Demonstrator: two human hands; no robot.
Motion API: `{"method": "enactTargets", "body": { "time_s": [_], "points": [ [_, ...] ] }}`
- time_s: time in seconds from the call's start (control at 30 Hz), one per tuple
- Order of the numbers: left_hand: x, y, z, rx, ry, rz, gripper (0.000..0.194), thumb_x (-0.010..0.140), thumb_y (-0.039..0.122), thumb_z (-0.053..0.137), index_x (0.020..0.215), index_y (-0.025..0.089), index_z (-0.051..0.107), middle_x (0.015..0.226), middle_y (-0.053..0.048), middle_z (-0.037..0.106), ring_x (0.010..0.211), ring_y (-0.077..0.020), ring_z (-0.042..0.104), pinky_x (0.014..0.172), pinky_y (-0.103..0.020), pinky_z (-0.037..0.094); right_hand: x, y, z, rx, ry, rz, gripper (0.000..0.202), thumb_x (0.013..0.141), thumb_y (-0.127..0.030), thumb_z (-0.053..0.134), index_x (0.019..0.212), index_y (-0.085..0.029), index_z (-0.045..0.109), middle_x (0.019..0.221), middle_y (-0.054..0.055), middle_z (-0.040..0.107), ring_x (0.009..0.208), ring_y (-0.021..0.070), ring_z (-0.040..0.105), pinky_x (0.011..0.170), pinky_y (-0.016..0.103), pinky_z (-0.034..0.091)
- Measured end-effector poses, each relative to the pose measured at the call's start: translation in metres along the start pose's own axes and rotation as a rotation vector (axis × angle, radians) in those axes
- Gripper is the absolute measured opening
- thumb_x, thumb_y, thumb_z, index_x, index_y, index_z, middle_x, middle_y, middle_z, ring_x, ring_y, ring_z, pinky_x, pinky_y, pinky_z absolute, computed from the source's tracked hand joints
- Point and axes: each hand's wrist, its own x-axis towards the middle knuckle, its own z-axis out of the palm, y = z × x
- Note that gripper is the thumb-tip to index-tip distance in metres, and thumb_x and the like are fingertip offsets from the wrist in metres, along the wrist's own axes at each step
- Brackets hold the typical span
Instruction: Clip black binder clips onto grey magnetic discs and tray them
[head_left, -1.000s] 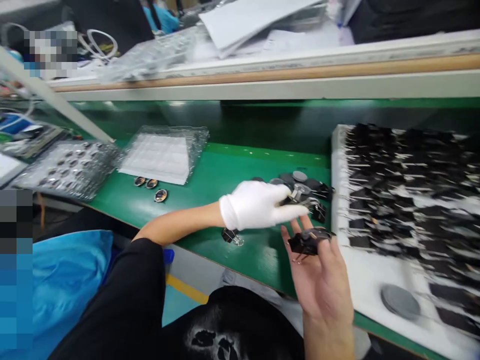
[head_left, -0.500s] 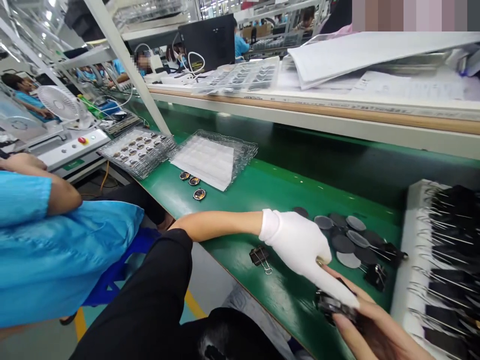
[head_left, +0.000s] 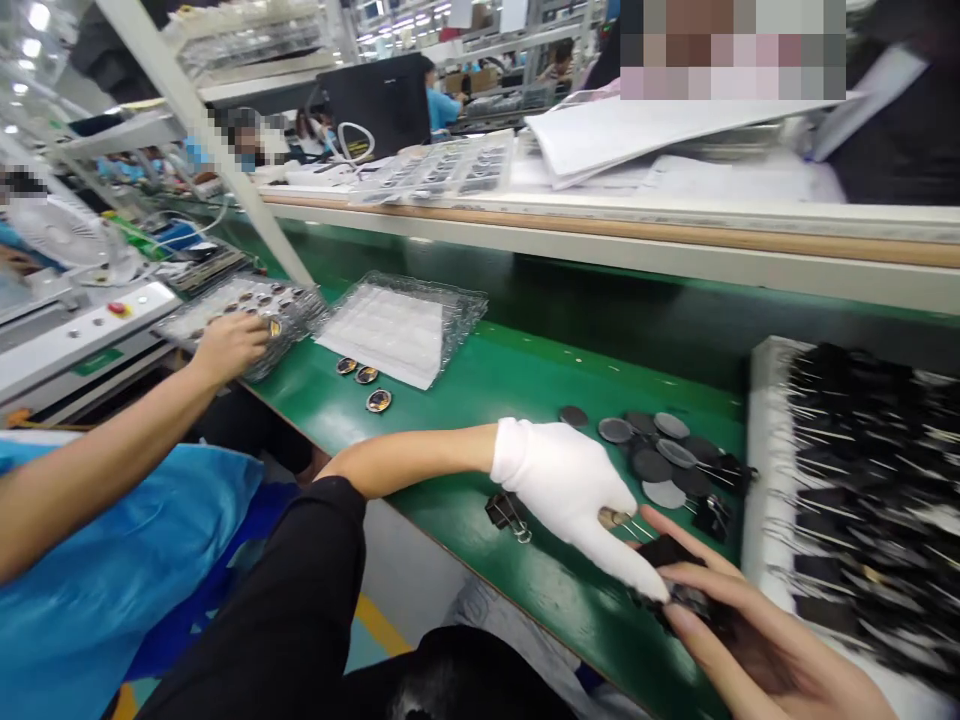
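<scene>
My left hand (head_left: 566, 490), in a white glove with bare fingertips, is closed at the wire handles of a black binder clip (head_left: 664, 552). My bare right hand (head_left: 772, 625) wraps round the same clip from the right, together with a dark shiny part (head_left: 690, 600) that the fingers mostly hide. Just beyond the hands lie dark and grey round discs (head_left: 651, 463), some overlapping. A binder clip (head_left: 712, 515) rests at the near right end of these discs. Another binder clip (head_left: 506, 512) lies on the green bench below my left wrist.
On the right stands a white box (head_left: 765, 450) packed with black binder clips. Further left are round watch-like pieces (head_left: 379, 401), a clear tray with white sheet (head_left: 382, 330) and a filled tray (head_left: 247, 300). A co-worker's hand (head_left: 232, 345) is there. A shelf (head_left: 600, 228) overhangs the bench.
The view has shifted slightly. My hands stay together at the clip, whose black body and wire handles now show more. The co-worker's arm has reached to the filled tray.
</scene>
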Motion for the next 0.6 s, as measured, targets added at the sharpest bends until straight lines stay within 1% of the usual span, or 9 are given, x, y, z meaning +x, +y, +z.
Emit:
{"method": "enactTargets", "body": {
  "time_s": [0.1,0.17,0.23,0.3,0.37,0.43,0.5,0.53,0.6],
  "points": [
    [-0.003,0.001,0.003,0.079,0.105,-0.025,0.062,0.084,0.077,0.052,0.058,0.022,0.043,0.053,0.001,0.053,0.048,-0.0136,0.043,0.054,-0.031,0.028,0.004,-0.008,0.005,0.021,0.08,-0.027,0.014,0.087,-0.04,0.074,0.097,-0.03,0.078,0.139,0.008,0.068,0.13,0.0266,0.065,0.095,0.025,0.06],
    [-0.003,0.001,0.004,0.106,0.129,-0.037,0.057,0.086,0.074,0.052,0.063,0.022,0.05,0.055,0.001,0.054,0.05,-0.0134,0.044,0.054,-0.03,0.028,0.006,-0.014,0.01,0.069,0.142,-0.039,0.012,0.088,-0.038,0.075,0.096,-0.03,0.079,0.132,0.008,0.07,0.126,0.0238,0.067,0.093,0.024,0.059],
    [-0.002,0.001,0.004,0.114,0.125,-0.055,0.053,0.084,0.072,0.056,0.066,0.023,0.054,0.055,0.002,0.052,0.051,-0.0127,0.043,0.053,-0.029,0.027,0.007,-0.018,0.014,0.135,0.179,-0.034,0.01,0.088,-0.034,0.076,0.097,-0.031,0.079,0.123,0.007,0.073,0.12,0.0218,0.069,0.094,0.025,0.059],
    [0.0,0.0,0.003,0.109,0.113,-0.073,0.052,0.082,0.071,0.058,0.066,0.022,0.052,0.054,0.003,0.047,0.05,-0.0114,0.037,0.052,-0.028,0.024,0.007,-0.021,0.016,0.207,0.183,-0.031,0.01,0.089,-0.031,0.075,0.098,-0.031,0.079,0.117,0.006,0.074,0.116,0.0208,0.07,0.096,0.028,0.058],
    [0.003,-0.001,0.002,0.077,0.086,-0.077,0.05,0.085,0.065,0.055,0.063,0.021,0.047,0.052,0.004,0.04,0.049,-0.0102,0.032,0.052,-0.028,0.022,0.007,-0.023,0.017,0.275,0.174,-0.028,0.011,0.089,-0.029,0.075,0.1,-0.03,0.078,0.116,0.005,0.075,0.113,0.0205,0.07,0.098,0.031,0.057],
    [0.006,-0.002,0.002,0.01,0.05,-0.085,0.047,0.089,0.058,0.051,0.062,0.02,0.043,0.052,0.005,0.036,0.05,-0.0093,0.03,0.052,-0.028,0.023,0.006,-0.024,0.016,0.333,0.188,-0.015,0.011,0.088,-0.029,0.076,0.1,-0.028,0.077,0.118,0.005,0.075,0.114,0.0211,0.07,0.099,0.033,0.056],
    [0.009,-0.002,0.003,-0.078,0.024,-0.118,0.044,0.088,0.053,0.05,0.062,0.02,0.042,0.054,0.005,0.036,0.051,-0.0088,0.031,0.052,-0.027,0.025,0.006,-0.024,0.014,0.364,0.242,0.015,0.011,0.089,-0.031,0.076,0.099,-0.027,0.076,0.119,0.005,0.075,0.114,0.0213,0.07,0.097,0.032,0.057],
    [0.01,-0.002,0.003,-0.122,0.02,-0.14,0.042,0.088,0.052,0.05,0.062,0.019,0.043,0.055,0.005,0.037,0.052,-0.0087,0.032,0.051,-0.026,0.026,0.006,-0.024,0.013,0.366,0.272,0.039,0.011,0.09,-0.032,0.076,0.1,-0.027,0.076,0.116,0.004,0.076,0.11,0.0206,0.071,0.094,0.031,0.057],
    [0.011,-0.002,0.001,-0.207,0.023,-0.191,0.04,0.087,0.051,0.051,0.062,0.019,0.047,0.056,0.004,0.042,0.052,-0.0086,0.036,0.051,-0.024,0.029,0.004,-0.025,0.009,0.361,0.305,0.107,0.014,0.093,-0.036,0.072,0.104,-0.028,0.074,0.107,0.002,0.076,0.097,0.0182,0.073,0.086,0.03,0.059]
  ]
}}
